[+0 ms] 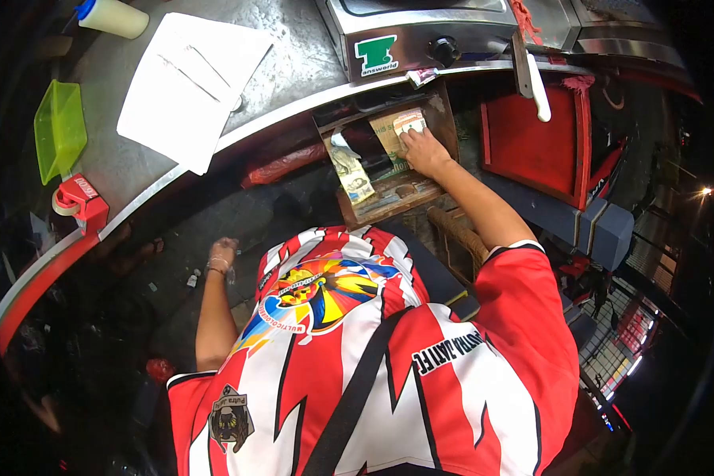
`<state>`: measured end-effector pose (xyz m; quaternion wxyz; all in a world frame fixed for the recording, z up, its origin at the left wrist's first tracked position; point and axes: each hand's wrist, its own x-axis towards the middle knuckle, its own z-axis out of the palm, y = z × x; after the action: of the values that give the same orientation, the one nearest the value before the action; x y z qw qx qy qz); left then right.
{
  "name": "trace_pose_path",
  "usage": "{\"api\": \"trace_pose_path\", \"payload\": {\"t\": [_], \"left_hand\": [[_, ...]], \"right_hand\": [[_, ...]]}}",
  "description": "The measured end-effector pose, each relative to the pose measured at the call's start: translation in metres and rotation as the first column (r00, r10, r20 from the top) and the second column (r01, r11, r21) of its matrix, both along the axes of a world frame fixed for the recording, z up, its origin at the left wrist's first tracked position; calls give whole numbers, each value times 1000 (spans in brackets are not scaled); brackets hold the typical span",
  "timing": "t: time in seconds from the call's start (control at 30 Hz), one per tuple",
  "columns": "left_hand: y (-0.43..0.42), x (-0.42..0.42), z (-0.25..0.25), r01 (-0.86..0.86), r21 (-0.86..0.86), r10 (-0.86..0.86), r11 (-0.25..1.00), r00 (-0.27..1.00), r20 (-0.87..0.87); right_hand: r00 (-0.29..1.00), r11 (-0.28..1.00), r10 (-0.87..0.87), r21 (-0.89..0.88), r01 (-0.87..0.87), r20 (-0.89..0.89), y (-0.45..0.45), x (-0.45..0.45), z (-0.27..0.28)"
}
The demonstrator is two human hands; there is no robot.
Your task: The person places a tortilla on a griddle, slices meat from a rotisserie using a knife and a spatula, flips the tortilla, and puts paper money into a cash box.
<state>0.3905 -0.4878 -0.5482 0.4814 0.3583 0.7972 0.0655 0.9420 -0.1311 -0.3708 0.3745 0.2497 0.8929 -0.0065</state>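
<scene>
My right hand [426,152] reaches into an open wooden drawer [404,208] under the counter. Its fingertips are closed on a pale orange banknote [409,120], which overlaps a brown sheet with printed letters [387,135]. Greenish-yellow banknotes [349,170] lie in the drawer's left part. My left hand [223,252] hangs low at my side, away from the counter, with a band round the wrist. Its fingers look curled, with a clear shiny bit beside them; what they hold, if anything, is unclear.
On the metal counter [301,59] lie white paper sheets [186,99] with thin metal tongs. A green basket [60,131] and a red tape dispenser [83,202] line its left edge. A white-handled knife [537,91] hangs near a red box [531,139], right of the griddle [428,36].
</scene>
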Motion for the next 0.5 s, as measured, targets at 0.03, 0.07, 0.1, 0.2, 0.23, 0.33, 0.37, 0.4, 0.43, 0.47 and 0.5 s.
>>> {"api": "trace_pose_path", "payload": {"t": [0.03,0.07,0.1,0.2,0.23,0.33,0.37,0.4,0.43,0.47,0.5], "left_hand": [[3,1,3,-10,-28,10,1000,1000,-3],[6,3,6,-20,-55,20,998,1000,-6],[7,4,8,-4,-50,3,999,1000,-7],[11,7,13,29,-44,-30,999,999,-23],[11,9,15,35,-49,-36,998,999,-34],[7,5,4,39,-57,-40,998,999,-23],[3,3,-4,37,-58,-38,998,999,-13],[2,2,-7,53,-53,-55,997,998,-21],[1,0,-10,70,-48,-72,996,997,-31],[-1,-2,-13,85,-44,-87,995,995,-41],[2,-1,-7,87,-51,-89,995,995,-48]], "right_hand": [[999,1000,-23,-7,22,-48,-1,5,-7],[994,999,-46,-14,45,-95,-3,8,-13],[996,998,-53,25,55,-70,-5,8,-17],[998,993,-65,99,64,4,-4,8,-19],[997,994,-65,92,62,30,-3,8,-12],[993,991,-111,72,113,-31,-4,9,-7],[988,988,-132,64,137,-75,-4,9,-7],[990,988,-132,72,136,-52,-4,9,-7],[991,988,-132,80,134,-31,-4,8,-8],[991,987,-131,88,131,-10,-3,7,-9],[989,987,-145,72,145,-5,-1,7,-8]]}}
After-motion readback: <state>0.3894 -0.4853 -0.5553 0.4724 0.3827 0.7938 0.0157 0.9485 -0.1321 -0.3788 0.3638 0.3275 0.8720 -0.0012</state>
